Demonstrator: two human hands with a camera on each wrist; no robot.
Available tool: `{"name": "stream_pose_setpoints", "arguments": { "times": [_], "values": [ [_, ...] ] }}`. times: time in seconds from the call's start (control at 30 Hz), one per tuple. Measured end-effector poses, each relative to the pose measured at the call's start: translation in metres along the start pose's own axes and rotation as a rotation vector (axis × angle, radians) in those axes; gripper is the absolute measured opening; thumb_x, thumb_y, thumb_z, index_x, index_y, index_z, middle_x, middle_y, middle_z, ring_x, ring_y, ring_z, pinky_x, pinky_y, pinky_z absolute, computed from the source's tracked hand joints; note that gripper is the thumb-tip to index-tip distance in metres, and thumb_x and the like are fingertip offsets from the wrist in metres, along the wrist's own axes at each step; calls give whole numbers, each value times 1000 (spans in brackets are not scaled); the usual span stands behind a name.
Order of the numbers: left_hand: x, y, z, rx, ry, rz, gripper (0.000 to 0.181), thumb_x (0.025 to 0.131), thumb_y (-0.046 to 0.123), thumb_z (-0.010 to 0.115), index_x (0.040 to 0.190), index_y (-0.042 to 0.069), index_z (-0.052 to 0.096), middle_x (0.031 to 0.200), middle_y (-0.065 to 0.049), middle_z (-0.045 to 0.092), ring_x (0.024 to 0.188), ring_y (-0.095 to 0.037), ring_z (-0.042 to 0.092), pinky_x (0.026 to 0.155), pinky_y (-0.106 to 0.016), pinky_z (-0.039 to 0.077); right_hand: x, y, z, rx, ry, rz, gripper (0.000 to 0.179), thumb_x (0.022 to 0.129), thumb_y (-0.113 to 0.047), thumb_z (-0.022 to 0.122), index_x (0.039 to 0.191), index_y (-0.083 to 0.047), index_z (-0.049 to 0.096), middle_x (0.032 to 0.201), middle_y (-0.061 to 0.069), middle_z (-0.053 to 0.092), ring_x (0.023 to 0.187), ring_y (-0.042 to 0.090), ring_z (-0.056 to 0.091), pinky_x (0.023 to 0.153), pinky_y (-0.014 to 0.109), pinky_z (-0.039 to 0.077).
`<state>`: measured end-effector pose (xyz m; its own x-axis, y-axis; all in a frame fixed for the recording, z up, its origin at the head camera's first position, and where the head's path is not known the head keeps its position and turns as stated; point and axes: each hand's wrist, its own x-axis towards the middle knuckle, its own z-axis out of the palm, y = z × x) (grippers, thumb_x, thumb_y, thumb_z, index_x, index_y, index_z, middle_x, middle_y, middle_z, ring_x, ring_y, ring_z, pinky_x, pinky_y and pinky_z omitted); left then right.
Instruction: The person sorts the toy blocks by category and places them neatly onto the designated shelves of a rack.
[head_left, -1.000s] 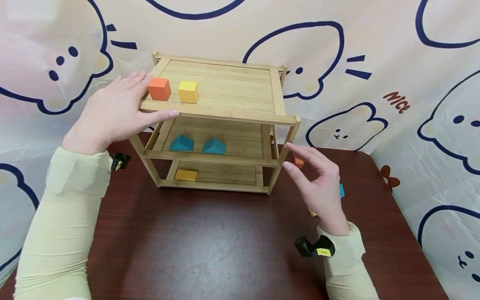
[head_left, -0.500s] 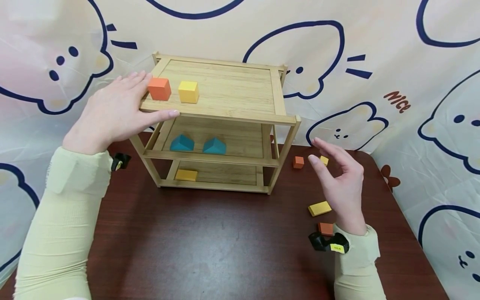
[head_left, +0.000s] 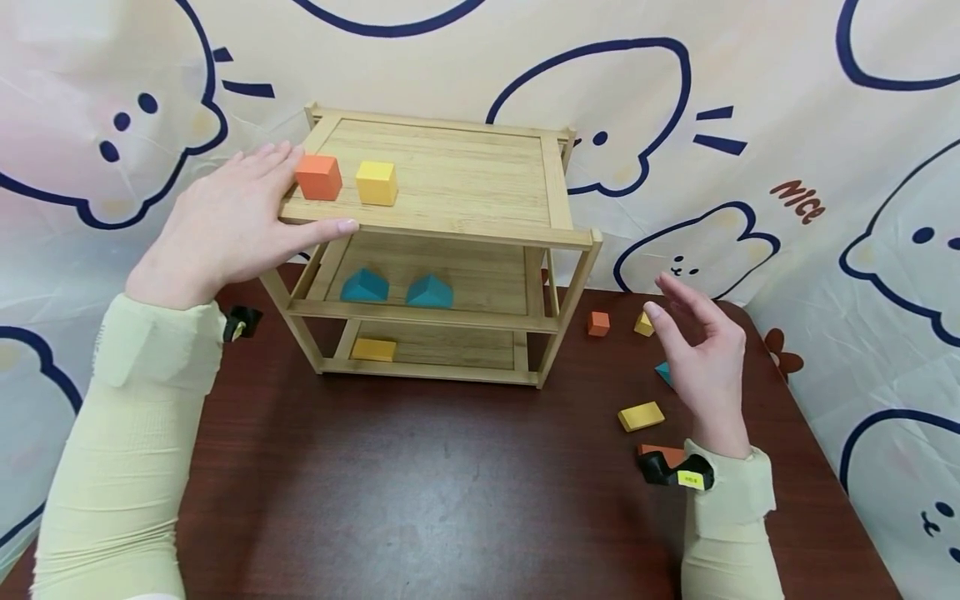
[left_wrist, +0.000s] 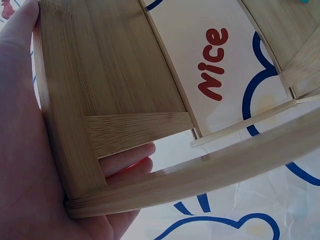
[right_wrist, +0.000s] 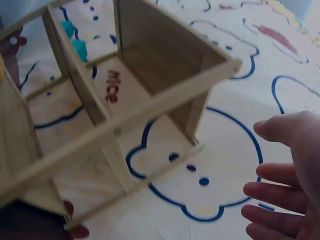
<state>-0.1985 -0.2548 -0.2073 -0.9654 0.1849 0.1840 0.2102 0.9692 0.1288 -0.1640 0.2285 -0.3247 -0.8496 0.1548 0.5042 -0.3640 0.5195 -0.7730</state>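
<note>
A three-tier wooden shelf stands on the dark table. My left hand holds its top front-left corner, thumb along the front edge and fingers at the side; the left wrist view shows fingertips behind the side of the top board. An orange cube sits beside those fingers, next to a yellow cube. Two blue triangular blocks stand on the middle tier, and a flat yellow block lies on the bottom one. My right hand hovers right of the shelf, thumb and fingers apart, holding nothing.
Right of the shelf on the table lie a small orange cube, a yellow cube, a yellow slab, a partly hidden blue block and an orange block behind the wrist camera. A printed cloth hangs behind.
My right hand has moved right, away from the shelf's right front post, uncovering the blocks on the table. The left hand and the blocks on the shelf have stayed put.
</note>
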Motion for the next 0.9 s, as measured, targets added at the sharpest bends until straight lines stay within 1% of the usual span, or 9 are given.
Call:
{"name": "stream_pose_setpoints", "arguments": {
  "times": [0.1, 0.27, 0.37, 0.5, 0.57, 0.7, 0.9],
  "values": [
    [1, 0, 1, -5, -2, -2, 110, 90, 79, 48, 162, 1, 16, 165, -25, 14, 149, -49, 15, 116, -65, 17, 4, 15, -6, -35, -1, 61, 41, 97, -29, 72, 137, -24, 67, 134, -4, 66, 120, 14, 62, 98, 28, 51],
    [1, 1, 0, -6, 0, -3, 110, 90, 79, 48, 162, 2, 16, 165, -25, 14, 149, -50, 15, 116, -66, 17, 10, 28, -17, -91, 30, 167, 43, 96, -40, 71, 138, -28, 67, 135, -5, 65, 119, 16, 62, 94, 26, 52],
    [1, 1, 0, -6, 6, 2, 110, 90, 79, 48, 162, 2, 17, 165, -25, 15, 148, -50, 16, 115, -66, 18, 14, 34, -24, -132, 43, 250, 48, 95, -50, 68, 139, -29, 66, 137, -6, 64, 121, 17, 60, 95, 30, 51],
    [2, 0, 0, -6, 11, 6, 110, 90, 78, 48, 162, 1, 18, 164, -25, 15, 148, -49, 17, 116, -65, 18, 19, 45, -32, -163, 36, 331, 57, 94, -58, 65, 142, -28, 63, 140, -6, 62, 126, 16, 57, 102, 37, 47],
    [1, 0, 0, -6, 9, 5, 110, 90, 78, 48, 162, 1, 17, 164, -25, 15, 149, -49, 17, 116, -65, 18, 21, 51, -35, -175, 23, 352, 61, 93, -60, 64, 144, -25, 62, 142, -5, 61, 129, 16, 55, 106, 41, 45],
    [1, 1, -1, -8, 5, 3, 110, 90, 79, 47, 162, 2, 16, 165, -24, 14, 149, -48, 16, 117, -64, 17, 25, 63, -39, -223, -24, 393, 69, 94, -63, 61, 148, -21, 58, 146, 2, 58, 134, 23, 50, 108, 49, 42],
    [0, 0, 0, -6, -2, -6, 110, 90, 79, 47, 162, 2, 16, 165, -25, 14, 149, -49, 16, 116, -64, 17, 26, 82, -43, -297, -148, 445, 82, 92, -70, 55, 153, -16, 50, 154, 13, 47, 140, 37, 40, 105, 66, 38]
  ]
}}
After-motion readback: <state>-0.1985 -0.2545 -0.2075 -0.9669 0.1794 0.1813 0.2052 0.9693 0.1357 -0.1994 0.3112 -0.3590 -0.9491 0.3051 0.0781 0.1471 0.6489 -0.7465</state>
